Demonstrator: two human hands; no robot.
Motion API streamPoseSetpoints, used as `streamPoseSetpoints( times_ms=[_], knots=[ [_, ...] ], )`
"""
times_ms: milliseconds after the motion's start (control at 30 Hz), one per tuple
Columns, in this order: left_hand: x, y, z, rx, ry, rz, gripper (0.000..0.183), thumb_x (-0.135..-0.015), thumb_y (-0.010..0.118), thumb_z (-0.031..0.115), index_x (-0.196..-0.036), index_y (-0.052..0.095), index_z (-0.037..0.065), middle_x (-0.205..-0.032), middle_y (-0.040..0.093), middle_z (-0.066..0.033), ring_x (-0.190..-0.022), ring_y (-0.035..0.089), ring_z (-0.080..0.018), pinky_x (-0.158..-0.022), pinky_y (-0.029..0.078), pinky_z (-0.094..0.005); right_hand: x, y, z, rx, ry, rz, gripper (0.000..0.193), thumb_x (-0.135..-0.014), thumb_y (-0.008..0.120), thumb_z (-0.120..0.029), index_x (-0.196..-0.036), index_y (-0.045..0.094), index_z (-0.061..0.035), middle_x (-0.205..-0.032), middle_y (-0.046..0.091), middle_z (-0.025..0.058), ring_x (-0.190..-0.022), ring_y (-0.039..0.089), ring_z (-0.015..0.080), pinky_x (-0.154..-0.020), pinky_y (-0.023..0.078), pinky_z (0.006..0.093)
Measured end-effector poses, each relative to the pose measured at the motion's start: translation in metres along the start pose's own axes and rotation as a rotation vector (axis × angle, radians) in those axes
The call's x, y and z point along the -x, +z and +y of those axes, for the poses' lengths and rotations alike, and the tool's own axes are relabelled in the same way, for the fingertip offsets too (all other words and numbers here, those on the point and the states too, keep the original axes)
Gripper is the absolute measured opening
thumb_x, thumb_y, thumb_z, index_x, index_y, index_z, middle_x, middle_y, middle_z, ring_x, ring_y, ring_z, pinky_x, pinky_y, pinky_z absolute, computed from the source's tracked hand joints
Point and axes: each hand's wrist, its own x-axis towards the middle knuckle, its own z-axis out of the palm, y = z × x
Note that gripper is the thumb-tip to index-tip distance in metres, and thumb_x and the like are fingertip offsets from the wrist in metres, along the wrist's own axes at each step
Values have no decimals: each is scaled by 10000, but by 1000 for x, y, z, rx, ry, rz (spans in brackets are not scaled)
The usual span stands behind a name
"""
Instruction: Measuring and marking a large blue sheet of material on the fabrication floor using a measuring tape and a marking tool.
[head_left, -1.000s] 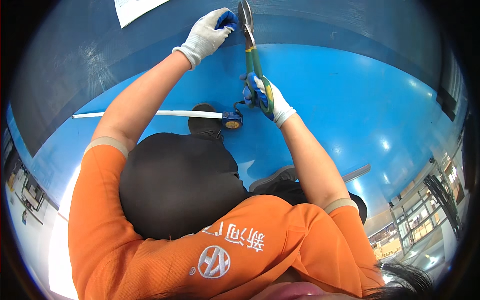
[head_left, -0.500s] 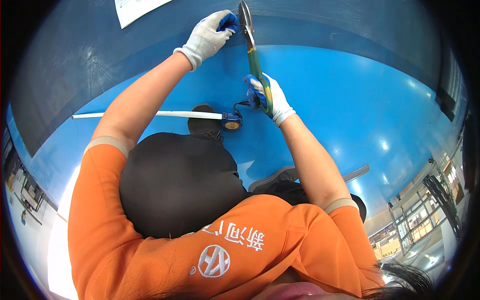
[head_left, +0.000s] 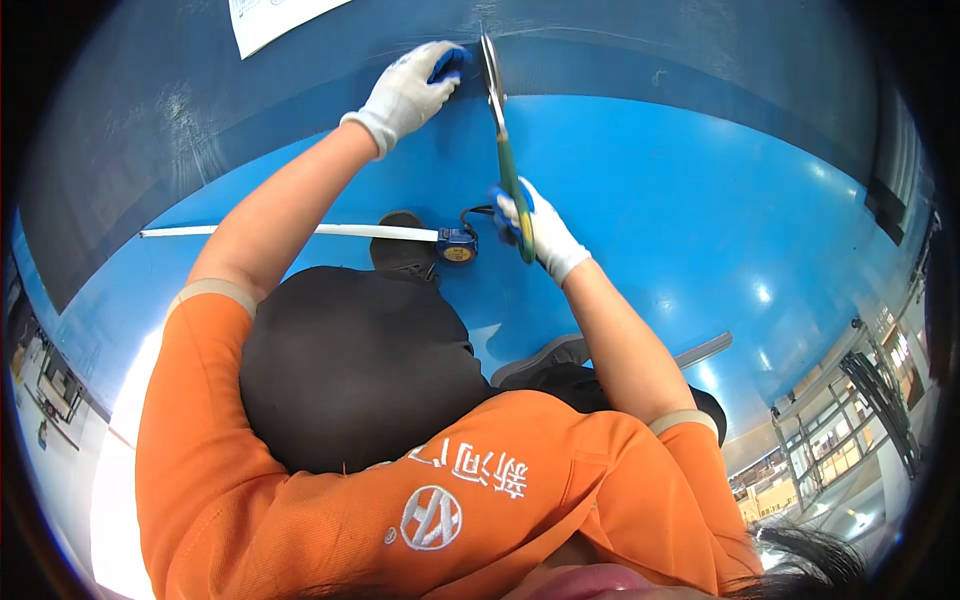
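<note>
Scissors point(head_left: 503, 150) at sheet point(head_left: 700, 200) edge; right hand point(head_left: 535, 230) gripping.

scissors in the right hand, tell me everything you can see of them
The scissors are long, with plain metal blades and green handles. They point away from the person, tips at the edge where the dark blue sheet meets the brighter blue floor. The gloved right hand grips the handles; the gloved left hand presses the sheet beside the blades. The blades look nearly closed.

Barely any change: scissors point(head_left: 503, 150) w/ green handles tilted a touch more upright, right hand point(head_left: 535, 232) nudged slightly lower on them; left hand point(head_left: 410, 90) shifted a hair along the dark sheet point(head_left: 200, 130).
</note>
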Motion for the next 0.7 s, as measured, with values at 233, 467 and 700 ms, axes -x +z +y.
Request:
streamPoseSetpoints(
  times_ms=[233,467,700],
  knots=[
    [102,7,-17,-124,40,-48,571,-855,663,219,-1370,456,85,-1346,520,-164,-1215,532,-342,-1058,421,-398,60,-60,39,890,14,103,520,-844,723,-376,-1222,527,-77,-946,653,97,-770,624,272,-729,501,344],
    [183,14,-4,-364,147,-359,541,-729,745,321,-1201,584,111,-1314,486,-182,-1233,437,-373,-1043,334,-465,55,-137,30,1635,-485,523,632,-741,755,-239,-1308,496,-133,-1138,610,113,-1022,602,317,-895,446,424],
    [192,25,33,-514,38,-436,366,-743,726,174,-1080,606,97,-1248,520,-147,-1178,464,-357,-1023,353,-462,33,-122,19,1694,-556,465,545,-852,636,-129,-1372,473,-141,-1202,555,178,-1060,552,340,-954,388,458]
  ],
)
